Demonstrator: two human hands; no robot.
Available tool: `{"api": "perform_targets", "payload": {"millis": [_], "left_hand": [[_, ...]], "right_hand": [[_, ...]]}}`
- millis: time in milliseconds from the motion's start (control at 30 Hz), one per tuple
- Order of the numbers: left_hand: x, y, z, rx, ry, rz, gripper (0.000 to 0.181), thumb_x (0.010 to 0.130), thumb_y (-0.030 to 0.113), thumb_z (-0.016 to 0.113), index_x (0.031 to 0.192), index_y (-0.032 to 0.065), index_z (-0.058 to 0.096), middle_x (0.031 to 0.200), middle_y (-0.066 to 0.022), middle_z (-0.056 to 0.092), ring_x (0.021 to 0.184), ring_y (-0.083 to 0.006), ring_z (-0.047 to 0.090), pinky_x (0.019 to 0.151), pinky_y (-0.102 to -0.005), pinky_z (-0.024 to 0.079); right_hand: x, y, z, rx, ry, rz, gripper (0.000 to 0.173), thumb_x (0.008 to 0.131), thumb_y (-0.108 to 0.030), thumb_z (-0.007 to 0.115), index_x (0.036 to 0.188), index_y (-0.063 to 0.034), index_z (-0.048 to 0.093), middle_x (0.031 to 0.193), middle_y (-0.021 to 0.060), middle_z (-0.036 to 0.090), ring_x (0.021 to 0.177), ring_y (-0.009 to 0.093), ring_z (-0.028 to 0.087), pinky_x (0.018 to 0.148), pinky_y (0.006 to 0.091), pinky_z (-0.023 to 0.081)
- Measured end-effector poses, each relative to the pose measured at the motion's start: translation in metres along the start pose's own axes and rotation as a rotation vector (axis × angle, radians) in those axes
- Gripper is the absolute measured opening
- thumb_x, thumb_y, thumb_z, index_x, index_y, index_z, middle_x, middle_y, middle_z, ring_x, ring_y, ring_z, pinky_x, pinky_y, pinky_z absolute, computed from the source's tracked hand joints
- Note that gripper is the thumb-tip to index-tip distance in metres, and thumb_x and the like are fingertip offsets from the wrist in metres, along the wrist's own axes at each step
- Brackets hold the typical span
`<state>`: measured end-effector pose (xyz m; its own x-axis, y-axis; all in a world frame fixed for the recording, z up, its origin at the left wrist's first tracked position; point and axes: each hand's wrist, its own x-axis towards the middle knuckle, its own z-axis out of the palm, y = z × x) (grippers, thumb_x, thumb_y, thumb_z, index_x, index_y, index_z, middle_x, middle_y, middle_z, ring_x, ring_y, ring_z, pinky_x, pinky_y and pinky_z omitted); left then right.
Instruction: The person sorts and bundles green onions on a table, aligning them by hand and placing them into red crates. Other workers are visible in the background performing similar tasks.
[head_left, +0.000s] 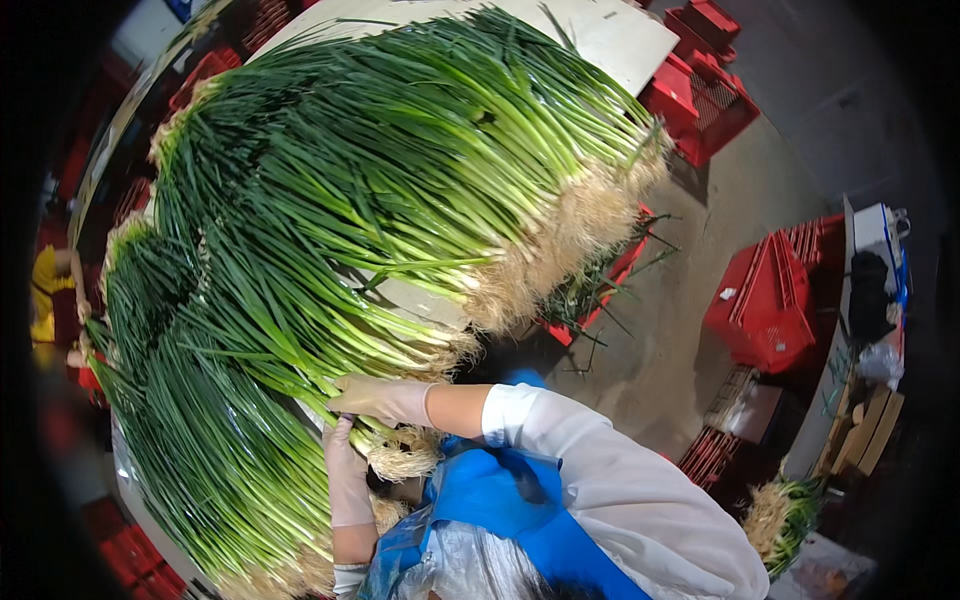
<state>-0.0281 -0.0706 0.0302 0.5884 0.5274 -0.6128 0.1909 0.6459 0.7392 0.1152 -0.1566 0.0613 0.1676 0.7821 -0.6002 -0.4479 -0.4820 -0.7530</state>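
My right hand, in a pale glove, grips several green onion stalks from above. Close below it, my left hand in a similar glove holds the same stalks, its thumb near the right hand's fingers. The pale, tangled roots of this bunch stick out towards my blue apron. Its leaf ends merge with the other green onions, so I cannot tell where they stop. A broad pile of green onions covers much of the pale table, and another row lies left of my hands.
A red crate with green scraps stands below the table edge. More red crates are on the floor to the right and red crates at the upper right. Across the table, another person's hand reaches to the onions.
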Motion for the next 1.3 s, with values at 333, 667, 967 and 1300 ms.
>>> {"api": "perform_targets", "payload": {"millis": [333, 667, 967, 1300], "left_hand": [[0.0, 0.011, -0.033, 0.075, 0.057, -0.035, 0.031, 0.084, -0.002, 0.053, 0.115, -0.0009, 0.052, 0.097, -0.0105, 0.063, 0.079, -0.0225, 0.062, 0.072, -0.0345, 0.054], [-0.027, 0.016, -0.032, 0.033, 0.052, 0.107, 0.025, 0.09, 0.013, 0.058, 0.113, 0.0041, 0.055, 0.095, -0.0086, 0.065, 0.079, -0.0223, 0.063, 0.071, -0.0337, 0.054], [-0.009, -0.045, -0.093, -0.192, 0.008, -0.228, 0.027, 0.091, 0.013, 0.054, 0.115, -0.0001, 0.055, 0.107, -0.0151, 0.063, 0.097, -0.0299, 0.061, 0.085, -0.0442, 0.052], [-0.073, -0.023, -0.073, -0.261, -0.271, -0.085, 0.05, 0.095, 0.011, 0.052, 0.142, 0.0042, 0.035, 0.133, -0.0126, 0.052, 0.118, -0.0239, 0.053, 0.094, -0.0375, 0.05]], "right_hand": [[0.023, 0.003, 0.018, -0.136, 0.128, -0.098, 0.049, 0.083, -0.027, 0.053, 0.118, 0.006, 0.054, 0.109, 0.024, 0.063, 0.095, 0.034, 0.061, 0.082, 0.0404, 0.047], [-0.007, 0.003, 0.048, 0.118, 0.216, -0.318, 0.034, 0.08, -0.02, 0.06, 0.106, 0.0002, 0.062, 0.087, 0.0164, 0.065, 0.078, 0.023, 0.059, 0.071, 0.0349, 0.045], [0.018, 0.04, 0.054, -0.136, 0.245, -0.041, 0.029, 0.085, -0.023, 0.059, 0.102, -0.0002, 0.066, 0.093, 0.0165, 0.066, 0.082, 0.025, 0.061, 0.074, 0.0384, 0.048], [0.013, 0.045, 0.046, 0.545, -0.162, 0.066, 0.033, 0.098, -0.014, 0.047, 0.128, 0.0004, 0.05, 0.128, 0.0124, 0.052, 0.108, 0.03, 0.055, 0.083, 0.0474, 0.053]]}}
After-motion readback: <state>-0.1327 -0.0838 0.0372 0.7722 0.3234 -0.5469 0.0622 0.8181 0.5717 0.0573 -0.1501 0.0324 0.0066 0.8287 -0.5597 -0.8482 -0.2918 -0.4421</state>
